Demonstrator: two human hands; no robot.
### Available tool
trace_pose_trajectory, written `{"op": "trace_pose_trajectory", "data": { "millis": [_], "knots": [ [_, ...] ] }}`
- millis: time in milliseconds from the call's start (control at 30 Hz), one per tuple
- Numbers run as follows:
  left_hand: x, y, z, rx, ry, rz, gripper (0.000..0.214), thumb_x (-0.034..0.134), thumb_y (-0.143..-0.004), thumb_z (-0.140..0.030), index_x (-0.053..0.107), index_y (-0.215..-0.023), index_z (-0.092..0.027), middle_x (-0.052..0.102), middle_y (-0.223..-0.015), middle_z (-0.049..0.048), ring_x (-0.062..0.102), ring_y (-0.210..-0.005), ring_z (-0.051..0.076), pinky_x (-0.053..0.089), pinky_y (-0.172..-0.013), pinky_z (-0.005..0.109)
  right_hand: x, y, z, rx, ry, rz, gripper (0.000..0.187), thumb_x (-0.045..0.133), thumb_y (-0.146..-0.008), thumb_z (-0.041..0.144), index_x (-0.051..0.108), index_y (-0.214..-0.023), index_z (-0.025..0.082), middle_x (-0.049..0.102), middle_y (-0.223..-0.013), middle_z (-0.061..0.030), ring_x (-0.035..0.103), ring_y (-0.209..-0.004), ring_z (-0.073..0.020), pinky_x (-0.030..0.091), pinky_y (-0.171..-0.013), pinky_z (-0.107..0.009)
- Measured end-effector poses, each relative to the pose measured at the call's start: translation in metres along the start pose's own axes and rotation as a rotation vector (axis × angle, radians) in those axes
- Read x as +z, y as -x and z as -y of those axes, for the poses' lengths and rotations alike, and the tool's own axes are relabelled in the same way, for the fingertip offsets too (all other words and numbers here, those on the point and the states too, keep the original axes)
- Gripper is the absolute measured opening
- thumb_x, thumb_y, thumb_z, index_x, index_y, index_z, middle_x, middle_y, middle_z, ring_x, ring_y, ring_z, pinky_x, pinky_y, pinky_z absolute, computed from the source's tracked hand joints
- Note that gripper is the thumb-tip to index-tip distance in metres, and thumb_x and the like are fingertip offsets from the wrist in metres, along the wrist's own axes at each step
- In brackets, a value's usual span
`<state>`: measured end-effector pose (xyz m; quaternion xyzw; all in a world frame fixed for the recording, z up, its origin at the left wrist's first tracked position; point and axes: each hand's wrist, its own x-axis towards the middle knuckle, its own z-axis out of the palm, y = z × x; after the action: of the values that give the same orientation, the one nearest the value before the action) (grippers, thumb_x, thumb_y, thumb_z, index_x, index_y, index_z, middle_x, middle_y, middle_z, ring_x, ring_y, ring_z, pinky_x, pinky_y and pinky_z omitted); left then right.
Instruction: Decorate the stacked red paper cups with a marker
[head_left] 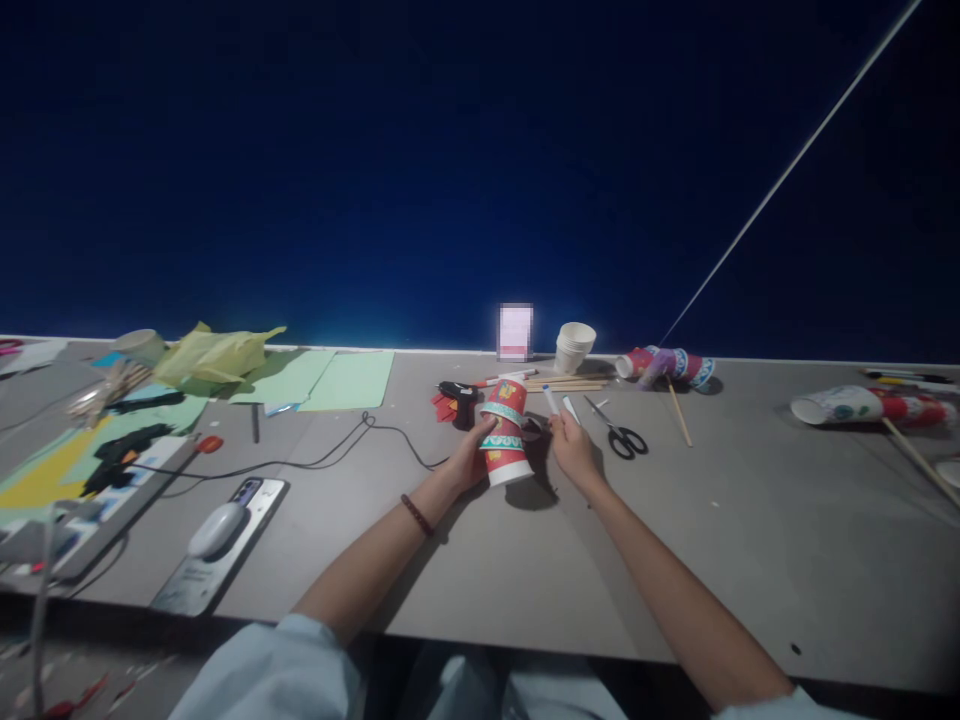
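Note:
My left hand [469, 457] is wrapped round a red paper cup [505, 432] with teal and white bands, held tilted just above the grey table [750, 520]. My right hand [573, 445] is closed on two white markers [561, 405] that stick up from my fingers, right beside the cup. Black scissors [619, 432] lie on the table just right of my right hand.
Behind the cup lie wooden sticks [564, 383], a stack of white cups [574, 347] and patterned cups [667, 365] on their side. More cups [870, 407] lie far right. Left: a black cable [330, 458], green paper [349, 380], glue guns [124, 450], a phone [221, 535].

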<state>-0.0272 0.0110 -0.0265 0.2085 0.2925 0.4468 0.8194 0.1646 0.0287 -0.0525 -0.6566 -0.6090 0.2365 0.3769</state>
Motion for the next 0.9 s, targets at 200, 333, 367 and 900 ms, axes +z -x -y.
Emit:
{"op": "trace_pose_trajectory", "data": {
  "millis": [200, 333, 367, 900],
  "knots": [
    [-0.0013, 0.0001, 0.0006, 0.012, -0.001, 0.027, 0.034, 0.065, -0.083, -0.035, 0.067, -0.1, -0.006, 0.074, -0.091, 0.017, 0.072, -0.079, 0.024, 0.052, -0.088, 0.036, -0.0005, 0.0003, -0.001, -0.02, -0.102, -0.033, 0.032, 0.033, -0.088, 0.046, 0.056, -0.083, 0.024, 0.068, -0.077, -0.0063, 0.063, -0.075, -0.0243, 0.045, -0.068, -0.032],
    [0.0005, 0.0009, -0.0003, 0.02, -0.015, 0.077, 0.038, 0.068, -0.081, -0.037, 0.066, -0.1, -0.004, 0.074, -0.092, 0.0195, 0.072, -0.082, 0.027, 0.052, -0.086, 0.037, -0.0007, 0.0012, -0.0004, -0.121, -0.216, -0.068, 0.039, 0.03, -0.092, 0.049, 0.058, -0.096, 0.023, 0.062, -0.07, -0.0027, 0.06, -0.067, -0.0217, 0.045, -0.064, -0.031],
    [0.0007, 0.001, -0.0004, 0.023, -0.018, 0.079, 0.038, 0.068, -0.081, -0.037, 0.066, -0.1, -0.004, 0.074, -0.092, 0.0195, 0.072, -0.084, 0.027, 0.052, -0.086, 0.038, -0.0003, 0.0013, -0.0004, -0.147, -0.213, -0.068, 0.038, 0.03, -0.092, 0.048, 0.057, -0.095, 0.023, 0.061, -0.068, -0.0021, 0.059, -0.065, -0.0215, 0.045, -0.063, -0.031],
    [-0.0048, -0.0025, 0.0009, 0.009, -0.005, 0.013, 0.033, 0.065, -0.082, -0.036, 0.067, -0.098, -0.006, 0.074, -0.092, 0.0159, 0.071, -0.079, 0.023, 0.052, -0.087, 0.037, 0.0045, 0.0007, -0.0028, -0.167, 0.008, -0.026, 0.024, 0.034, -0.087, 0.035, 0.052, -0.077, 0.024, 0.068, -0.073, -0.0063, 0.061, -0.068, -0.0228, 0.039, -0.061, -0.029]
  ]
}}
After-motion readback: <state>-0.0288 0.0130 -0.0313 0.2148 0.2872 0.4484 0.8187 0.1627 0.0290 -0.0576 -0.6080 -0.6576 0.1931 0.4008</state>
